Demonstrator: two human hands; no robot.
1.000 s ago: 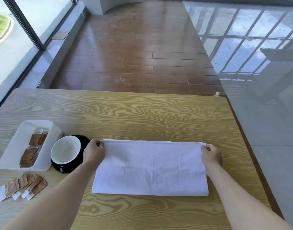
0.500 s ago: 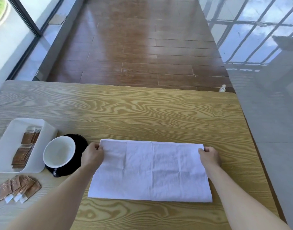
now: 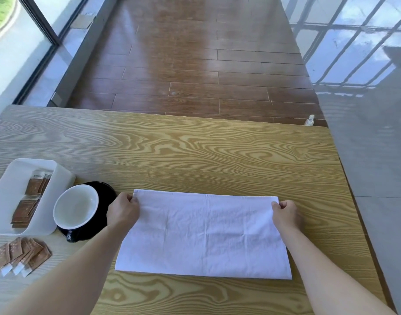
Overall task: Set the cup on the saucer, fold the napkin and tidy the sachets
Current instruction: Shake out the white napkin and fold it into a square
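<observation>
Head view: the white napkin (image 3: 204,235) lies flat on the wooden surface (image 3: 195,155) in the lower middle of the frame, a wide rectangle with faint creases. The left hand (image 3: 123,212) pinches its far left corner and the right hand (image 3: 285,215) pinches its far right corner, each grip clenched on the cloth edge.

At the lower left, the white cup (image 3: 75,206) already sits on the black saucer (image 3: 104,196), just beside the left hand. Left of it stands a white tray (image 3: 63,176) with some brown sachets (image 3: 29,201) inside; more loose sachets (image 3: 20,253) lie fanned out on the surface below the tray, near the frame's left edge.

The napkin looks thin, soft and light, so it should drape and slide easily; holding it by the two corners keeps the edge taut for a straight fold. The cup is probably ceramic and fragile, and close to the left arm, so a careless sweep could knock it. The sachets seem light and flat, best gathered by pinching their edges.
</observation>
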